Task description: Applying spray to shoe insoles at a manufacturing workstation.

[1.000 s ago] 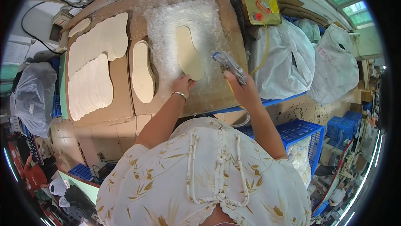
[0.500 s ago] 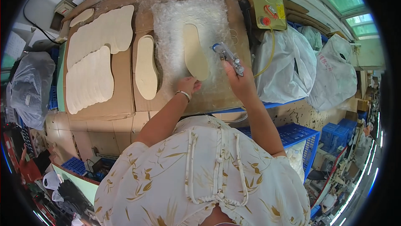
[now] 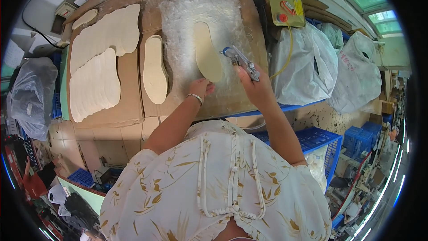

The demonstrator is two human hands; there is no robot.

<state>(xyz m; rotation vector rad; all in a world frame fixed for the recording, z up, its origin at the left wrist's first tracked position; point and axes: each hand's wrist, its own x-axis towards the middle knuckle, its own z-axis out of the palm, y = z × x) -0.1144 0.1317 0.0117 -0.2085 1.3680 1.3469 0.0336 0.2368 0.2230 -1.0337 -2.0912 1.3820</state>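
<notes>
A cream insole (image 3: 207, 53) lies on a cardboard sheet coated with a white, crusty residue (image 3: 180, 40). My left hand (image 3: 203, 87) is at the insole's near, heel end, its fingers closed on that edge. To the right of the insole, my right hand (image 3: 257, 87) grips a metal spray gun (image 3: 244, 62), whose blue-ringed nozzle points left toward the insole. A thicker insole or small stack (image 3: 155, 69) rests by itself to the left. Farther left, many insoles overlap in two rows, a far row (image 3: 107, 31) and a near row (image 3: 95, 85), on brown cardboard (image 3: 131, 76).
A yellow-green metal can (image 3: 278, 0) with a red cap stands at the back right; a yellowish hose (image 3: 290, 51) runs from it toward the spray gun. White plastic bags (image 3: 307, 69) bulge beside the table. Below right sits a blue crate (image 3: 318, 143). Another person (image 3: 35, 183) appears far left.
The spray gun has shifted slightly left, its nozzle nearer the insole. My left hand keeps its hold at the heel end. The whole view has moved a little.
</notes>
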